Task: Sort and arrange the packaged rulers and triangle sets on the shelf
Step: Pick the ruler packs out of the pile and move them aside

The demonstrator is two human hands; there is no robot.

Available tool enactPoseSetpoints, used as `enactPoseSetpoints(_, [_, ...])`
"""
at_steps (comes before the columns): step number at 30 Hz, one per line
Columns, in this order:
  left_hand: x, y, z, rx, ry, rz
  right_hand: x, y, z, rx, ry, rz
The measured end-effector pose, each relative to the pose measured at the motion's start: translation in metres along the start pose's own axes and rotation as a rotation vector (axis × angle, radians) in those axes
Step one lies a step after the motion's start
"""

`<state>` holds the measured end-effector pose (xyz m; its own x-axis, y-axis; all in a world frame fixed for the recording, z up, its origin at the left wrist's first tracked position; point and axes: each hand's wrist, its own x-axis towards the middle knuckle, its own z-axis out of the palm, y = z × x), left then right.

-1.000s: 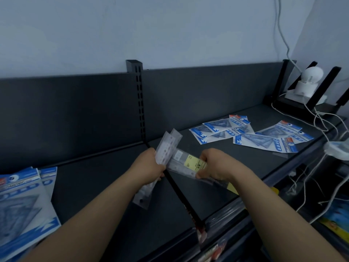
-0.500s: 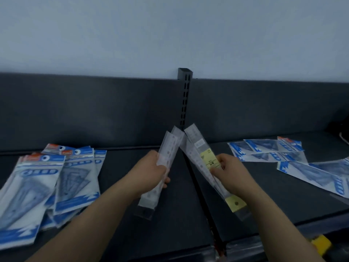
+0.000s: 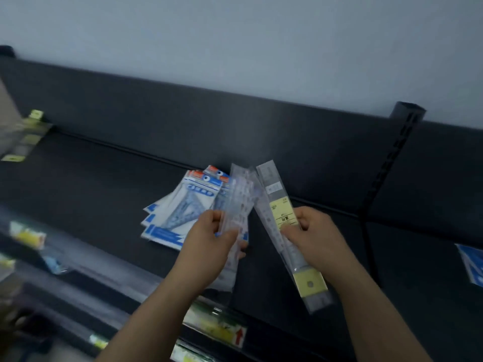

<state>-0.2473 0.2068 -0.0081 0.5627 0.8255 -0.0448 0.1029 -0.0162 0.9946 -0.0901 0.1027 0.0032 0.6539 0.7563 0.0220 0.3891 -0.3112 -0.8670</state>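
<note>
Left hand (image 3: 206, 246) gripped clear-sleeved rulers (image 3: 240, 202), right hand (image 3: 316, 236) a yellow-labelled ruler pack (image 3: 282, 218); long axes splayed upward; blue-white triangle packets (image 3: 183, 205) lay nearer the left.

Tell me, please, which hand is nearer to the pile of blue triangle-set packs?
Left. The left hand, gripping clear ruler packs, overlaps the right edge of the pile; the right hand, gripping a yellow-labelled ruler pack, is farther right.

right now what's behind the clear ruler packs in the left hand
Fanned blue-and-white triangle set packs on the dark shelf; their right side is hidden by the clear ruler packs and left hand.
</note>
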Motion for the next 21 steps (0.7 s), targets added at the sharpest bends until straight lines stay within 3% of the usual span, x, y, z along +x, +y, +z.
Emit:
enactPoseSetpoints(11, [0.001, -0.010, -0.170, -0.048, 0.253, 0.018, 0.033, -0.101, 0.156, 0.023, -0.209, -0.171])
enactPoseSetpoints(21, [0.026, -0.019, -0.375, 0.093, 0.424, 0.021, 0.063, -0.214, 0.348, 0.100, -0.330, -0.228])
